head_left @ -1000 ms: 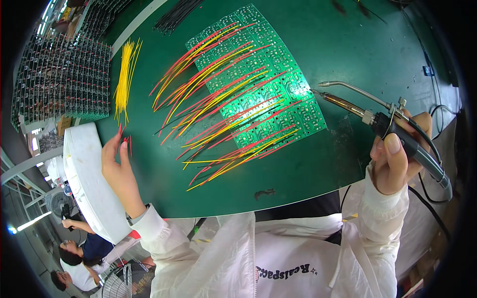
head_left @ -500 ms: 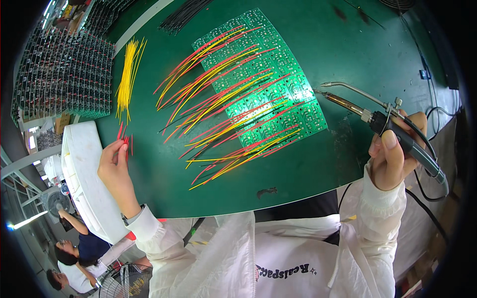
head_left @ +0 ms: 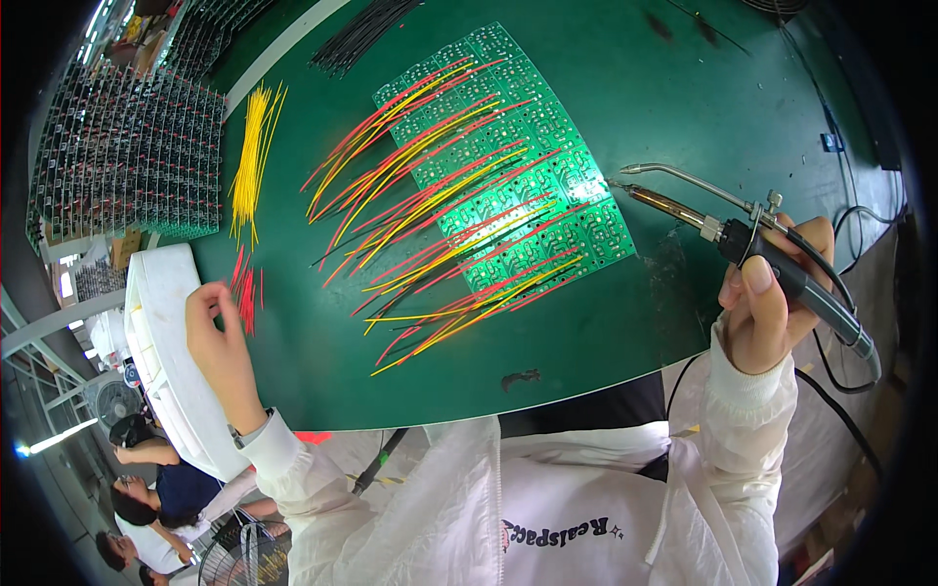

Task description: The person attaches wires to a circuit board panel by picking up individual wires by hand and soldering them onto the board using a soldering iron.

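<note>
My right hand [head_left: 762, 308] grips a soldering iron [head_left: 782, 269] with a thin metal feed tube [head_left: 684, 179] above its barrel. The iron's tip is close to the right edge of a green circuit board panel [head_left: 611, 239]. Red and yellow wires [head_left: 430, 210] lie in several groups across the panel, their loose ends spread to the left. At the left, my left hand [head_left: 220, 342] has its fingers curled toward the thumb, with no wire showing in them. Just beside its fingertips lie loose short red wires [head_left: 246, 293] on the green table.
A yellow wire bundle [head_left: 254, 161] lies beyond the red wires, and black wires [head_left: 363, 37] lie at the far edge. A white plastic tray [head_left: 171, 342] stands by my left hand. Stacked boards [head_left: 127, 151] are at far left. A cable [head_left: 848, 425] trails at right; people sit at lower left.
My left hand has drawn back slightly left and toward me, off the red wires, which now lie spread. The soldering iron has shifted a little left, as has the panel in the view.
</note>
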Demonstrator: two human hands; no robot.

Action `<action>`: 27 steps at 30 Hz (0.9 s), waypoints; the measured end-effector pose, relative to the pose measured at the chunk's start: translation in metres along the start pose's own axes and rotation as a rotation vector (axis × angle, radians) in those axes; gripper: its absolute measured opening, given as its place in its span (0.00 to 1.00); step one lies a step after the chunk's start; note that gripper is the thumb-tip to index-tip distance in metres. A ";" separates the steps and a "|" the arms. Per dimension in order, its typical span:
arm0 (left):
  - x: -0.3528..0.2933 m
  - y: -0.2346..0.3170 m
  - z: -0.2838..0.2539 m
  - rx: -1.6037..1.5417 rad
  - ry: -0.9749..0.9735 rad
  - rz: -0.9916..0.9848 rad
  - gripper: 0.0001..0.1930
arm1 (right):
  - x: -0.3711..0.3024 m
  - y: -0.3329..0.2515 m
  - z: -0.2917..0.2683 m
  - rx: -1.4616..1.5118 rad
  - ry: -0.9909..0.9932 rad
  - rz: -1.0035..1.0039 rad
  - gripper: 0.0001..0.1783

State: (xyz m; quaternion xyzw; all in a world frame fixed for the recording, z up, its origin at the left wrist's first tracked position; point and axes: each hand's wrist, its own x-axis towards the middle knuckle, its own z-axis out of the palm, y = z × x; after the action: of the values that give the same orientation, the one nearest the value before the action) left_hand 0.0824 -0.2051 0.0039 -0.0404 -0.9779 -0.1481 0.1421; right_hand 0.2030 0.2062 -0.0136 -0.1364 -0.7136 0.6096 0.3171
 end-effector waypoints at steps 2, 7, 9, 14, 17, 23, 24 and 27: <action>-0.002 0.008 -0.004 0.072 0.094 -0.005 0.03 | 0.000 0.000 0.000 -0.013 0.003 0.010 0.18; -0.026 0.068 -0.019 -0.193 0.109 0.020 0.05 | 0.002 0.000 -0.001 -0.040 -0.002 -0.027 0.17; -0.050 0.119 -0.008 -0.348 -0.021 -0.047 0.09 | 0.000 0.002 -0.001 -0.023 0.001 -0.028 0.17; -0.067 0.189 0.031 -0.505 -0.174 0.409 0.13 | 0.000 0.001 0.000 0.042 0.018 -0.020 0.17; -0.069 0.214 0.053 -0.547 -0.046 0.444 0.13 | 0.000 0.000 -0.001 0.052 0.031 -0.021 0.17; -0.070 0.224 0.068 -0.492 0.007 0.466 0.14 | -0.006 -0.001 -0.007 0.160 0.005 0.018 0.20; -0.069 0.226 0.066 -0.491 0.012 0.435 0.12 | -0.008 0.000 -0.010 0.177 -0.003 0.024 0.21; -0.067 0.227 0.067 -0.492 0.001 0.414 0.11 | -0.015 0.003 -0.017 0.199 -0.016 0.039 0.23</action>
State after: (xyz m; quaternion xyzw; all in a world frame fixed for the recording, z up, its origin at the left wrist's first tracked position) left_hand 0.1563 0.0292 -0.0142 -0.2715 -0.8838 -0.3478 0.1554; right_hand 0.2243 0.2116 -0.0196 -0.1133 -0.6493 0.6846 0.3113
